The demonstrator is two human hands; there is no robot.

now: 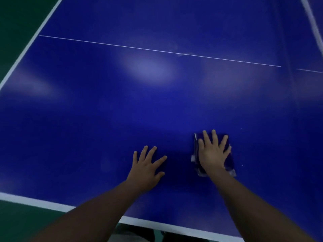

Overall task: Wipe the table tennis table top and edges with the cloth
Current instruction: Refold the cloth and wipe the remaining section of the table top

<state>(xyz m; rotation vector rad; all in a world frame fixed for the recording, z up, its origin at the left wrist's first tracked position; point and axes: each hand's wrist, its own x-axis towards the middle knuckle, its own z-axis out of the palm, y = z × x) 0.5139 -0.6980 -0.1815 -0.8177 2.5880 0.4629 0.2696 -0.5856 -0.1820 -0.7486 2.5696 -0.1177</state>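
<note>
**A:** Status check. Your right hand (214, 152) lies flat on the folded cloth (229, 165), fingers (205, 137) straight and spread, pressing rather than gripping. The cloth sits on the blue counter (122, 105), near the white near-edge line (35, 201) and right of centre.

**B:** And the left?

**A:** Your left hand (146, 168) is palm-down on the bare surface, just beside the cloth but apart from it, fingers straight, holding nothing. Looks like a brace.

**B:** How should you run the stroke?

**A:** My read: keep the palm centred on the cloth so the whole pad bears down, not just the fingertips. Work in overlapping straight passes toward the thin centre line (157, 50). There's a faint smudge on that line (174, 48); can't tell if it's dirt or glare.

**B:** Risks?

**A:** Cloth edges stick out past your hand on the left and near sides. They could curl under on a push, so refold if it bunches. The bare left palm may also print the surface; lift it, then wipe that patch.

**B:** Edges?

**A:** Not yet done, by my judgement. Do the top first, then wrap the cloth over the white border (26, 49).
</note>
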